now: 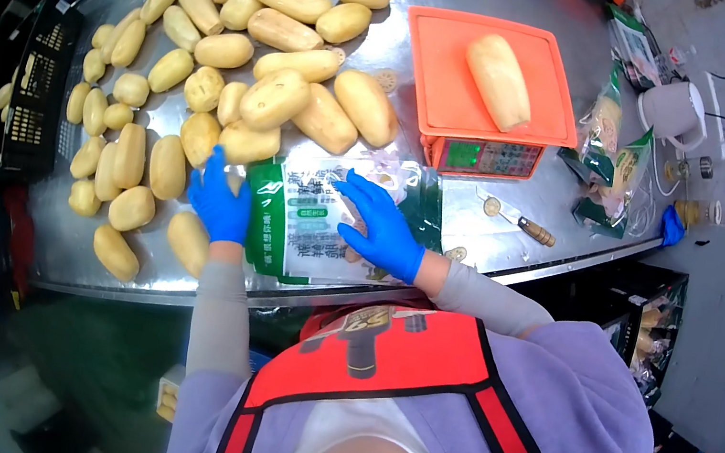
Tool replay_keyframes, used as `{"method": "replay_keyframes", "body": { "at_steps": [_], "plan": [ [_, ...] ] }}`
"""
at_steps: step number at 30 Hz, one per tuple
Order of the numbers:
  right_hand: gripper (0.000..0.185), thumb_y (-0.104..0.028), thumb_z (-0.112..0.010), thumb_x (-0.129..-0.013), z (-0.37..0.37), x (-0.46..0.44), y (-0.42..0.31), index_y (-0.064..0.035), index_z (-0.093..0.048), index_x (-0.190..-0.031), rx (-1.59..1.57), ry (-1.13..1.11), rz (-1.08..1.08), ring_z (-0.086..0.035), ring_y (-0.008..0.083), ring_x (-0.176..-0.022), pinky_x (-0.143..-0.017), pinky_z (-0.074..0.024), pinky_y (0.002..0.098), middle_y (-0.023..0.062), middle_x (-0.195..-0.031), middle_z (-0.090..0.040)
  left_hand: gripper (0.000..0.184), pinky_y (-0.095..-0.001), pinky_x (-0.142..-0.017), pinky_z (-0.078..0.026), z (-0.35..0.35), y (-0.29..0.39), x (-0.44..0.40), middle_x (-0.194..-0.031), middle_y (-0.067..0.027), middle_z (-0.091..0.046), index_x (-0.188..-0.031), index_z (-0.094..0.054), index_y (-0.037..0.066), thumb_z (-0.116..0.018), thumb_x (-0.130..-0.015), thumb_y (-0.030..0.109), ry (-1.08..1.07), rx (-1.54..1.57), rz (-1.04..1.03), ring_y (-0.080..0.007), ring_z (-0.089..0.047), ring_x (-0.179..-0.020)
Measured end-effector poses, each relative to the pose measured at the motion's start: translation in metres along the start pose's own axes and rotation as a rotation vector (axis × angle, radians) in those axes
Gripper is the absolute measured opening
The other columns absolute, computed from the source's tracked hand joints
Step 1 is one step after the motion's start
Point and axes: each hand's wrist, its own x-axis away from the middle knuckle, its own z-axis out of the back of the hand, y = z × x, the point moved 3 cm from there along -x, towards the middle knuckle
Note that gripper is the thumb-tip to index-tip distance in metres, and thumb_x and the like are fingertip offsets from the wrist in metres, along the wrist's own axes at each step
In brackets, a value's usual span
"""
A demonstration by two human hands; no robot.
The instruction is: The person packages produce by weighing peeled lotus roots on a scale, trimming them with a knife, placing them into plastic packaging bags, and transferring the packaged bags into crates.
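Observation:
A green-and-white printed plastic bag [309, 256] lies flat near the front edge of the steel table. My left hand [219, 201], in a blue glove, is at the bag's left edge with its fingers stretched out, close to the nearest lotus roots [199, 137]. Over the middle of the bag is my gloved right hand [381, 230], its fingers apart and nothing visible in them. Whether either palm presses on the bag is hidden. Many peeled lotus roots [274, 99] are spread across the table to the left and behind the bag. One lotus root [500, 81] rests on an orange scale [436, 84].
Right of the bag lie a wooden-handled knife [536, 231] and small lotus root slices [492, 207]. Filled green bags [617, 184] sit at the table's right end. A black crate [41, 82] stands beyond the left edge. A cut slice [385, 81] lies left of the scale.

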Motion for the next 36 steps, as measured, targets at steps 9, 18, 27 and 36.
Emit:
{"method": "replay_keyframes", "body": {
  "at_steps": [9, 18, 27, 36],
  "plan": [
    [0.053, -0.021, -0.065, -0.077, 0.161, -0.019, 0.04, -0.0012, -0.047, -0.123, 0.341, 0.721, 0.048, -0.039, 0.0303, -0.122, -0.1, -0.0317, 0.0399, 0.0171, -0.13, -0.042, 0.067, -0.0448, -0.104, -0.022, 0.004, -0.063, 0.019, -0.128, -0.0131, -0.042, -0.128, -0.042, 0.012, -0.067, -0.068, 0.029, -0.034, -0.143, 0.019, -0.0377, -0.031, -0.121],
    [0.063, -0.025, -0.066, -0.076, 0.188, -0.044, 0.083, -0.0047, -0.039, -0.129, 0.434, 0.645, -0.048, -0.037, 0.0328, -0.122, -0.1, -0.0316, 0.0408, 0.0183, -0.132, -0.039, 0.075, -0.0499, -0.104, -0.018, 0.002, -0.053, 0.02, -0.137, -0.0147, -0.033, -0.132, -0.037, 0.012, -0.067, -0.068, 0.036, -0.019, -0.179, 0.136, -0.0397, -0.027, -0.125],
    [0.062, -0.025, -0.067, -0.074, 0.125, -0.091, 0.012, -0.0079, -0.042, -0.127, 0.406, 0.6, 0.18, -0.04, 0.0349, -0.119, -0.099, -0.0337, 0.041, 0.0177, -0.131, -0.04, 0.079, -0.0513, -0.104, -0.016, -0.001, -0.055, 0.021, -0.138, -0.0148, -0.032, -0.134, -0.035, 0.01, -0.067, -0.067, 0.037, -0.052, -0.074, 0.178, -0.041, -0.024, -0.127],
    [0.076, -0.019, -0.069, -0.067, -0.014, -0.198, 0.008, -0.0194, -0.034, -0.135, 0.515, -0.05, 0.455, -0.039, 0.0341, -0.12, -0.099, -0.0354, 0.0429, 0.0143, -0.136, -0.035, 0.076, -0.048, -0.103, -0.021, 0.003, -0.052, 0.021, -0.137, -0.015, -0.033, -0.133, -0.037, 0.012, -0.068, -0.067, 0.036, -0.054, -0.049, 0.103, -0.0393, -0.029, -0.124]
  ]
}}
